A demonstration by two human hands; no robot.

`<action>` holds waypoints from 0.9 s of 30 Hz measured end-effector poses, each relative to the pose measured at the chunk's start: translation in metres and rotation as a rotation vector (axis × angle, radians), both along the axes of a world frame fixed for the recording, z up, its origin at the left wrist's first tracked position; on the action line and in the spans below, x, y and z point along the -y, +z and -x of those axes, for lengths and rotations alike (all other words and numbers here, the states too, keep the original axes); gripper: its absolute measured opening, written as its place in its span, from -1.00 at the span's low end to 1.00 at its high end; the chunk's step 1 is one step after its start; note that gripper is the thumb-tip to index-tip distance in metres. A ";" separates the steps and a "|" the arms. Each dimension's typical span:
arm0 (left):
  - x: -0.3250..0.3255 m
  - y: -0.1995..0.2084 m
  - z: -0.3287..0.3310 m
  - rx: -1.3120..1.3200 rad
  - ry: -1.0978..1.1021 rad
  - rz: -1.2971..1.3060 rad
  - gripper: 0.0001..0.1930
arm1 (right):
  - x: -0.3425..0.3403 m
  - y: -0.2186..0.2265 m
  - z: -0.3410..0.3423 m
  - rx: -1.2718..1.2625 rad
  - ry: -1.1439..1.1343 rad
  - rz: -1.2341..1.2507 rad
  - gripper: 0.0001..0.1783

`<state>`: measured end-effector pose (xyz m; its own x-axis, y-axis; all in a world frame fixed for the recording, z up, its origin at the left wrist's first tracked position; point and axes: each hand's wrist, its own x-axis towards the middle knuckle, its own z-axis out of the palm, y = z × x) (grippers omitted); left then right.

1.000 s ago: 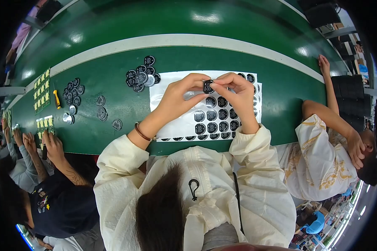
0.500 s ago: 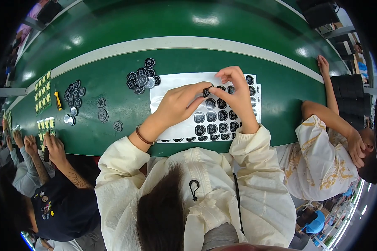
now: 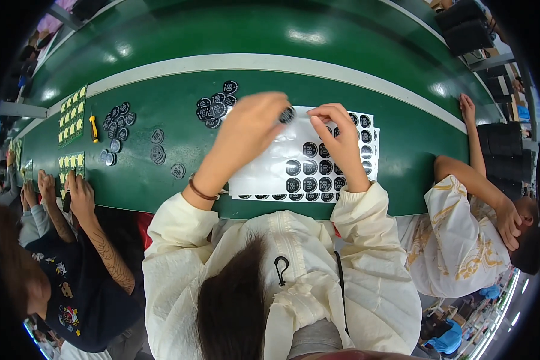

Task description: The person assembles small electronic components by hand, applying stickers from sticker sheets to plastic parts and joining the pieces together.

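Observation:
A round black disc (image 3: 288, 114) with pale markings is pinched in the fingers of my left hand (image 3: 249, 129), raised over the upper part of a white sheet. My right hand (image 3: 342, 141) hovers over the same sheet with thumb and index finger slightly apart and nothing visible between them. Rows of round black stickers cover the right side of the white sheet (image 3: 261, 171); its left side is bare. Just beyond my left hand lies a pile of black discs (image 3: 219, 110), partly hidden by that hand.
Left on the green table (image 3: 180, 144) are another disc cluster (image 3: 113, 127), several loose discs (image 3: 157, 154), a yellow-handled screwdriver (image 3: 94, 129) and green boards with pale parts (image 3: 72, 117). Co-workers sit close by: a dark shirt (image 3: 81, 288) left, a patterned white shirt (image 3: 462, 240) right.
My hands have parted. My left hand has moved up and left with the disc, while my right hand stays over the sheet, its fingers now free of the disc.

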<state>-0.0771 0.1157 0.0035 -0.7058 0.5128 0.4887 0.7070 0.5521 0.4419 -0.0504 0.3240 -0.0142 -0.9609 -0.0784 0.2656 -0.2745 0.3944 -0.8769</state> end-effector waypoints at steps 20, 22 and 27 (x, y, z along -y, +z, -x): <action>0.176 -0.020 -0.030 0.409 0.839 0.182 -0.66 | -0.005 0.002 -0.001 0.017 -0.015 -0.054 -0.90; 0.180 -0.021 -0.025 0.565 0.783 0.046 -0.68 | -0.005 0.003 0.000 0.008 -0.013 -0.063 -0.89; 0.170 -0.010 -0.013 0.452 0.773 0.163 -0.68 | -0.022 0.008 0.005 -0.054 -0.079 -0.106 -0.88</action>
